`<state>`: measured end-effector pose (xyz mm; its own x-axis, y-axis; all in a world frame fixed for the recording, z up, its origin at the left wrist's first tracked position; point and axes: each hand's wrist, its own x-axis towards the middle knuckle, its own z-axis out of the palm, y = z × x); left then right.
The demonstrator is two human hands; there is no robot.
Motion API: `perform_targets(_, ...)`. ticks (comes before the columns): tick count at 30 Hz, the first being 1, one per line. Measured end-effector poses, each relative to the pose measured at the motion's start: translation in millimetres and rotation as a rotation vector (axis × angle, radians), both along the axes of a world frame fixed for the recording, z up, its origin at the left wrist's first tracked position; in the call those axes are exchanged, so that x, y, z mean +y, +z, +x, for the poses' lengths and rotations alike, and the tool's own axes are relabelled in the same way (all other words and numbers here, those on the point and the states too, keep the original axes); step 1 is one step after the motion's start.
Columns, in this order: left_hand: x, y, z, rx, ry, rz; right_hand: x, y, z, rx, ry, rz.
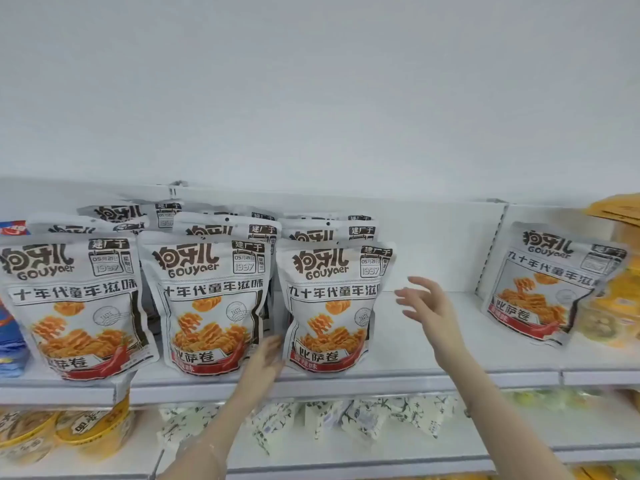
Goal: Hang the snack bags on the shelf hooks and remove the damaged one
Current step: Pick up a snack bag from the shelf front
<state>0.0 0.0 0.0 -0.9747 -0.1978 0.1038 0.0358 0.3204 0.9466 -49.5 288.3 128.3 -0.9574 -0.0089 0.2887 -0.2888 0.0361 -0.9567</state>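
Note:
Three rows of grey snack bags stand upright on the white shelf [415, 355]: a left front bag [74, 303], a middle front bag [207, 303] and a right front bag [332, 306], with more bags behind each. One separate grey snack bag [550, 282] leans tilted at the right, apart from the rows. My left hand [265, 358] is blurred, fingers apart, at the lower left edge of the right front bag. My right hand [429, 306] hovers open just right of that same bag, holding nothing. No hook is plainly visible.
Blue packets [10, 327] sit at the far left, and yellow bags [620, 299] crowd the far right behind the leaning bag. A white upright divider [491, 247] splits the shelf. The lower shelf holds yellow tubs [62, 431] and white patterned packets [346, 417].

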Motion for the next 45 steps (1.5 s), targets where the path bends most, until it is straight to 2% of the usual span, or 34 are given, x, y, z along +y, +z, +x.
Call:
perform_targets(2, 2, 4, -1, -0.016, 0.024, -0.057, -4, 6, -12, -0.001, -0.017, 0.027)
perform_targets(6, 12, 8, -2, -0.072, 0.056, -0.101, -19, 17, -29, -0.034, 0.083, 0.089)
perform_targets(10, 20, 6, -8, -0.038, 0.125, -0.051, -28, 26, -40, -0.002, 0.133, 0.068)
perform_targets(17, 30, 33, 7, 0.112, 0.252, 0.059, -33, 60, -33, 0.145, 0.065, 0.08)
perform_targets(22, 42, 82, 30, 0.281, 0.2, 0.165, -30, 113, -16, 0.312, -0.036, 0.12)
perform_targets(26, 63, 124, 50, 0.446, 0.15, 0.191, -27, 141, -1, 0.364, -0.064, 0.109)
perform_targets(32, 80, 148, 73, 0.485, 0.021, 0.264, -9, 160, 9, 0.312, -0.065, 0.029)
perform_targets(38, 72, 159, 71, 0.555, 0.165, 0.277, 12, 154, 10, 0.207, -0.023, -0.025)
perform_targets(45, 64, 160, 62, 0.564, 0.149, 0.201, 19, 144, 9, 0.134, 0.018, -0.101)
